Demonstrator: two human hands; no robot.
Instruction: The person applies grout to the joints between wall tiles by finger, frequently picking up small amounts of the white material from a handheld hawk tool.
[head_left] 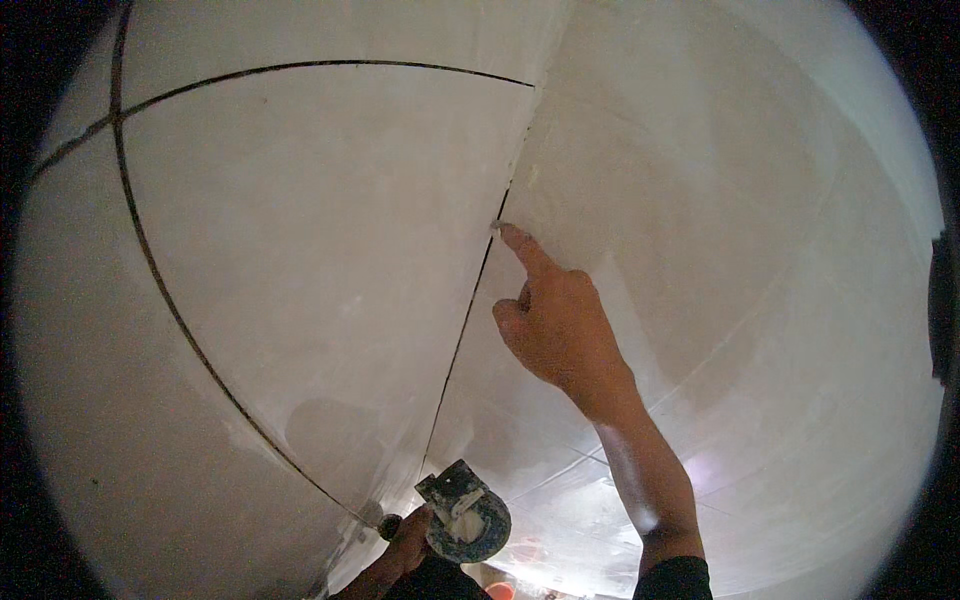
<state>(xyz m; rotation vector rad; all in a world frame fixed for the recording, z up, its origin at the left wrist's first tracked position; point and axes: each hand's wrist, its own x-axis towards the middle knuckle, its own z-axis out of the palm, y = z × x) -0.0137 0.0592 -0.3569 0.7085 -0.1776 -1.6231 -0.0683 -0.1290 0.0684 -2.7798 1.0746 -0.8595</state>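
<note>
Container (496,536), dark, paste-smeared: being held at lower centre in the grip of the left hand (408,541), presumably so that the white paste (465,525) is being made easy to reach. Right hand (568,330), right of centre: grip being narrowed, nothing being seen inside; index finger being extended to the dark seam (461,340), apparently for precision. No brands, labels or writing being shown.

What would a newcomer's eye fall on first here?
The right hand, mid-frame, its index finger extended to a dark seam. Below, the left hand holds a dark, smeared container with whitish material inside. Dark lines cross at upper left.
</note>
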